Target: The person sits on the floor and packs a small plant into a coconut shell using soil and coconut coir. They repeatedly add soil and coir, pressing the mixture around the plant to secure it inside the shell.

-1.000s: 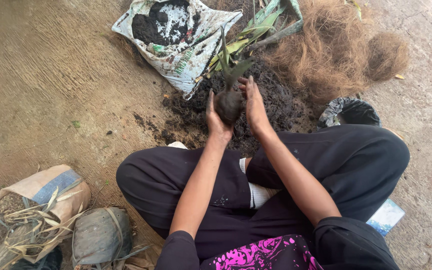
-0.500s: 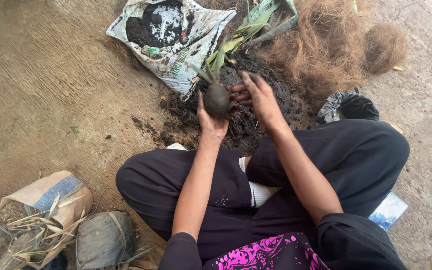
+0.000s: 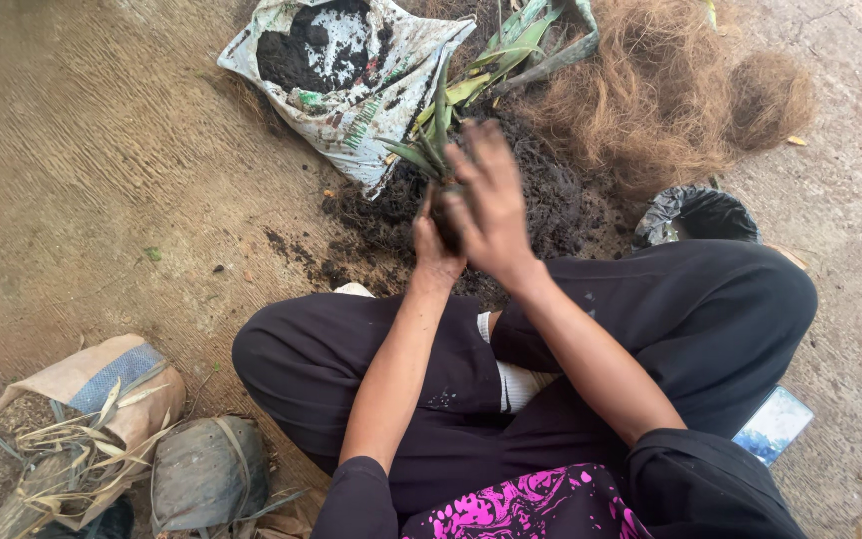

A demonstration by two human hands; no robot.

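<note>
A small green-leaved seedling [image 3: 438, 135] with a dark ball of soil at its root sits clasped between both hands of a person seated cross-legged on the ground. The left hand [image 3: 435, 250] cups the root ball from below and behind, fingers curled around it. The right hand [image 3: 491, 210] lies over the front of it with fingers spread, pressing against the soil (the ball itself is almost wholly hidden by that hand). The leaves stand up just beyond the fingertips.

Directly under and beyond the hands lies a heap of loose dark soil [image 3: 551, 190] on the concrete floor [image 3: 102, 200]. Farther out from the left hand, an open white sack [image 3: 371, 100] holds more dark soil. Beyond the right hand, a mound of brown coconut fibre [image 3: 670, 90] spreads wide, with more long green leaves [image 3: 521, 40] lying between it and the sack. Just to the outside of the right forearm stands a black plastic bag [image 3: 695, 212].

Nearer the person than the left hand, off beside the knee, a paper sack [image 3: 72, 399] of dry leaves and husk rests next to a grey bundle [image 3: 207, 474]. A blue-edged flat object [image 3: 772, 424] peeks from behind the right leg.
</note>
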